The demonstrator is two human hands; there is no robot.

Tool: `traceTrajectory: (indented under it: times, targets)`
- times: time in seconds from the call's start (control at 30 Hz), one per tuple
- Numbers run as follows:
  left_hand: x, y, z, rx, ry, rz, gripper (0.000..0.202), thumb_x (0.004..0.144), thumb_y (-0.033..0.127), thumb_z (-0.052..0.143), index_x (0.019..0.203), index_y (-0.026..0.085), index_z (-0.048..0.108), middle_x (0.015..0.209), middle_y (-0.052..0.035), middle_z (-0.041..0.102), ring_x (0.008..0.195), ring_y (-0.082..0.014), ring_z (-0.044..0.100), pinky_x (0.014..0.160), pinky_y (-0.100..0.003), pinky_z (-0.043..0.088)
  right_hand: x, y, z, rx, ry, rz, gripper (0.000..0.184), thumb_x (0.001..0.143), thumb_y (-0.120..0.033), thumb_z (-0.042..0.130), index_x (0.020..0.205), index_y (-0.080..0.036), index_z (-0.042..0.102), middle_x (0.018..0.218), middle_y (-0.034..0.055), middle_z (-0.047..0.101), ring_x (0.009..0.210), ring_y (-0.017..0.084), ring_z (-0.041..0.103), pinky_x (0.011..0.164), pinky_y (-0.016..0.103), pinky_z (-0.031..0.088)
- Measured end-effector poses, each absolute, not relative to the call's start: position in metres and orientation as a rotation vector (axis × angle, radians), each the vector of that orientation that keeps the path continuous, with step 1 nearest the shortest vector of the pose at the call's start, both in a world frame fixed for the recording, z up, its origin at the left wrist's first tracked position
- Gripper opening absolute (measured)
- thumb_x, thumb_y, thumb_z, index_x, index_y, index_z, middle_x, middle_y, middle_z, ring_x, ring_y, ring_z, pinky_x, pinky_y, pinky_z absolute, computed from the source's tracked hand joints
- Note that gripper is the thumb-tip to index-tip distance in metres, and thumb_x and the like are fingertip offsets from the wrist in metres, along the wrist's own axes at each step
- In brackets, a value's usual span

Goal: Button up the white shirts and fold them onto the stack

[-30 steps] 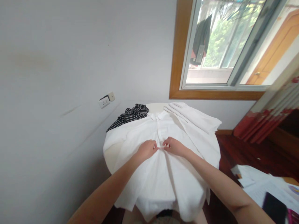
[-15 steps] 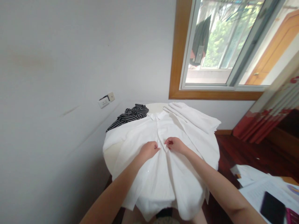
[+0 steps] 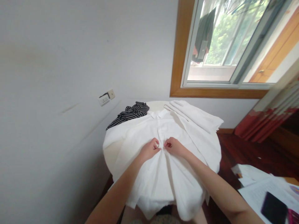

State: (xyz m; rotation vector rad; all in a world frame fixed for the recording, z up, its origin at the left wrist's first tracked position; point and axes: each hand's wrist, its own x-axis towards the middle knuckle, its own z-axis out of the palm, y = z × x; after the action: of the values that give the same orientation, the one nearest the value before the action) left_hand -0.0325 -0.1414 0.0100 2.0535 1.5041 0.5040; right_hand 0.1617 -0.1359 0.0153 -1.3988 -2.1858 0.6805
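A white button-up shirt [image 3: 149, 174] lies spread front side up over a round table [image 3: 111, 157], its collar at the far side and its hem hanging over the near edge. My left hand [image 3: 150, 148] pinches the left front edge near the middle of the placket. Close beside it, my right hand [image 3: 172, 146] pinches the other front edge. Below the hands the two front panels part in folds. Any button between the fingers is too small to make out.
Black-and-white striped cloth [image 3: 130, 114] lies crumpled at the table's far left. Folded white cloth [image 3: 195, 115] rests at the far right. Lower right are papers [image 3: 257, 183] and a dark phone [image 3: 273, 207]. A wall socket [image 3: 104, 99] is at left, a window [image 3: 215, 46] behind.
My hands have come slightly closer together, drawing the shirt's two front edges nearer each other. The camera view has shifted a little.
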Motion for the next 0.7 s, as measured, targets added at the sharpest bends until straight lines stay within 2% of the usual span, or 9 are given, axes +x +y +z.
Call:
traceTrajectory:
  times: [0.07, 0.2, 0.47, 0.7]
  targets:
    - [-0.032, -0.143, 0.011, 2.091, 1.478, 0.509, 0.024, 0.079, 0.033, 0.058, 0.1, 0.024, 0.056, 0.077, 0.0045, 0.061, 0.067, -0.0112, 0.056, 0.062, -0.021, 0.04, 0.159, -0.14, 0.02, -1.469, -2.244, 0.626, 0.009, 0.073, -0.018, 0.062, 0.078, -0.014, 0.068, 0.084, 0.0054, 0.061, 0.068, 0.011, 0.057, 0.065, 0.02, 0.043]
    - [-0.031, -0.145, 0.011, 2.191, 1.448, 0.527, 0.015, 0.079, 0.029, 0.058, 0.091, 0.022, 0.062, 0.081, 0.0, 0.062, 0.076, -0.0137, 0.058, 0.07, -0.024, 0.042, 0.152, -0.147, 0.026, -1.671, -2.353, 0.425, 0.02, 0.072, -0.029, 0.069, 0.085, -0.014, 0.069, 0.094, 0.009, 0.059, 0.073, 0.015, 0.058, 0.066, 0.023, 0.043]
    - [-0.024, -0.149, 0.015, 2.252, 1.566, 0.469, 0.011, 0.081, 0.026, 0.056, 0.088, 0.02, 0.063, 0.084, -0.0022, 0.063, 0.078, -0.0149, 0.058, 0.07, -0.025, 0.041, 0.14, -0.162, 0.034, -1.734, -2.548, 0.142, 0.02, 0.081, -0.023, 0.061, 0.092, -0.009, 0.069, 0.095, 0.0162, 0.062, 0.09, 0.024, 0.059, 0.081, 0.03, 0.043]
    - [-0.017, -0.149, 0.02, 2.299, 1.649, 0.372, 0.011, 0.082, 0.028, 0.057, 0.086, 0.019, 0.061, 0.085, -0.0037, 0.065, 0.078, -0.0157, 0.059, 0.068, -0.025, 0.039, 0.136, -0.162, 0.037, -1.762, -2.537, 0.127, 0.021, 0.084, -0.019, 0.054, 0.092, -0.008, 0.07, 0.094, 0.0171, 0.062, 0.091, 0.025, 0.058, 0.081, 0.031, 0.043]
